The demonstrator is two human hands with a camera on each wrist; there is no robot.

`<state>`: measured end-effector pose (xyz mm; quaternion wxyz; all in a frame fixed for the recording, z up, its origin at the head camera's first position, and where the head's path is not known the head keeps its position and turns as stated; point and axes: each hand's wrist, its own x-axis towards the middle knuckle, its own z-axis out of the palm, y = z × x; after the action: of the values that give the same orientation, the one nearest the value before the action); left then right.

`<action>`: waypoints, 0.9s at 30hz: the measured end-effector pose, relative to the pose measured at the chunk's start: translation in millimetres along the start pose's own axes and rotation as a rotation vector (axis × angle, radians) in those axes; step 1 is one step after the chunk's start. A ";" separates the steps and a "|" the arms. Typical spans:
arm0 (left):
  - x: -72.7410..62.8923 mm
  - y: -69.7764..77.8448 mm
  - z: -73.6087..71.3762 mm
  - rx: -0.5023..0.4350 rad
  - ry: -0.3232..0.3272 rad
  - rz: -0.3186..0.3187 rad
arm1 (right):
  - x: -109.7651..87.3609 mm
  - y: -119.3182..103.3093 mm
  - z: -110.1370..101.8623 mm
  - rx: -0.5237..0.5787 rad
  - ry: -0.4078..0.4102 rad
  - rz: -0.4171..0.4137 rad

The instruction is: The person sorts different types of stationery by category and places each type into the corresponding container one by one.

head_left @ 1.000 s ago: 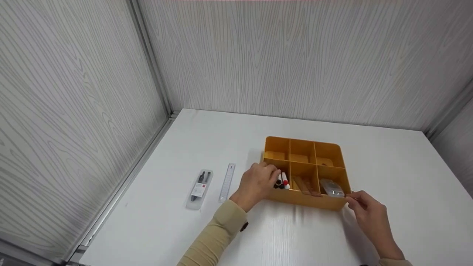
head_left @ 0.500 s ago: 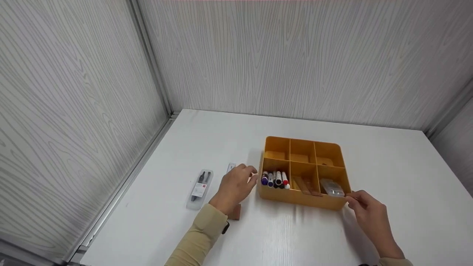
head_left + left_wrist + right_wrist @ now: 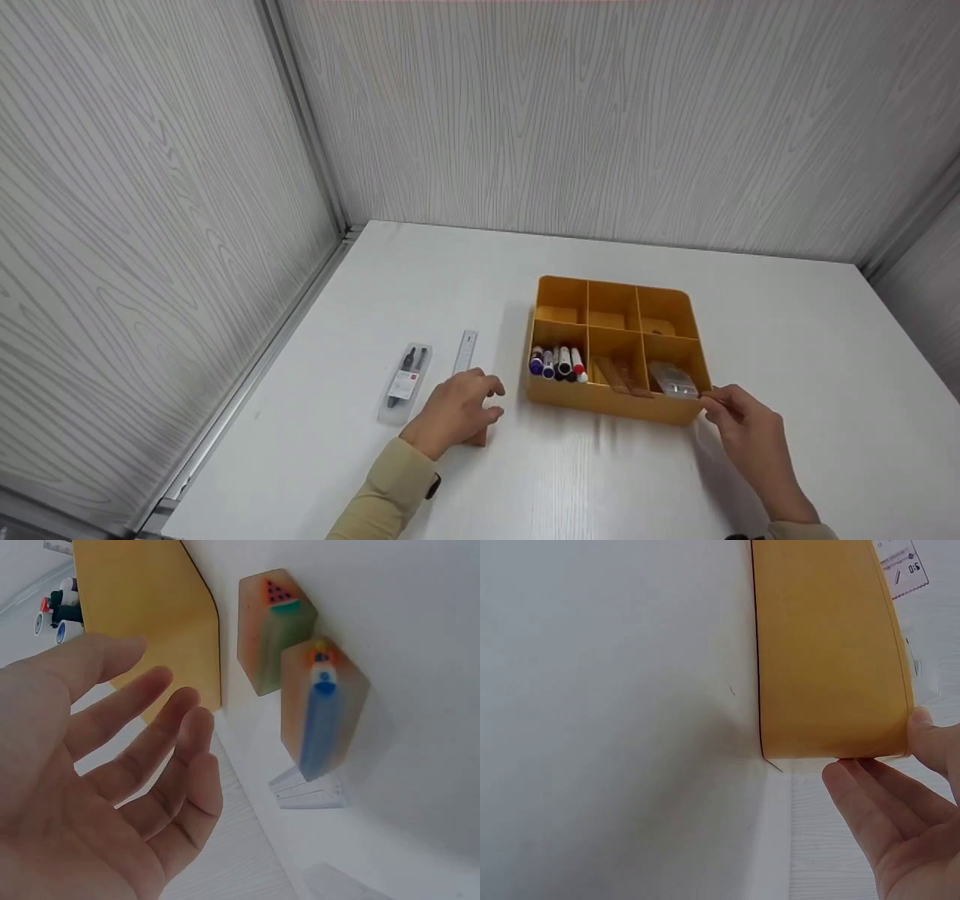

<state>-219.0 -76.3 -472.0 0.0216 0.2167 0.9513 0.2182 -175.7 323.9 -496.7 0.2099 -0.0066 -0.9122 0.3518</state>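
Note:
My left hand (image 3: 454,409) hovers over the table left of the yellow divided box (image 3: 607,405), its fingers loosely bent and holding nothing. In the left wrist view, two small brownish blocks stand near it, one with a watermelon picture (image 3: 274,630) and one with a blue-and-white picture (image 3: 322,709). From the head, the hand mostly hides them; only a brown edge (image 3: 478,437) shows. My right hand (image 3: 754,435) pinches the box's near right corner between thumb and fingers. Several markers (image 3: 559,361) lie in the near left compartment.
A clear ruler (image 3: 466,351) lies beyond my left hand, partly covered by it. Further left is a clear case with a compass (image 3: 405,384). The box's near middle compartment has brownish flat pieces (image 3: 621,377); the near right one has a clear plastic case (image 3: 673,380).
My left hand has drawn back from the marker compartment, leftward and nearer to me, leaving the markers in view. It now covers part of the ruler. My right hand stays at the box corner.

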 end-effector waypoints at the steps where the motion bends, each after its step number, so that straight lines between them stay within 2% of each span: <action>1: -1.4 -0.8 0.1 -0.009 -0.033 -0.014 | -0.1 0.1 -0.1 0.001 0.001 0.000; 5: -6.3 -4.7 1.0 0.010 -0.141 -0.009 | 0.2 0.1 -0.5 0.001 0.007 -0.004; 9: -9.8 -7.9 2.8 0.080 -0.178 0.047 | 0.4 -0.9 -0.2 0.007 -0.002 0.009; 13: -11.9 -9.7 4.7 0.114 -0.170 0.073 | -0.2 -2.0 0.2 0.008 -0.011 0.019; 16: -12.7 -10.3 6.0 0.102 -0.154 0.078 | -0.5 -2.6 -0.4 0.016 -0.013 0.023; 23: -12.3 -11.9 9.0 0.133 -0.057 0.142 | -0.7 -2.6 -1.2 0.031 0.000 0.004; 27: -10.3 -11.3 9.1 0.110 -0.057 0.122 | -1.0 -2.4 -1.0 0.035 0.002 -0.002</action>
<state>-213.0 -86.1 -485.5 0.0237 0.2812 0.9458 0.1604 -174.0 322.5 -494.8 0.2112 -0.0024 -0.9057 0.3676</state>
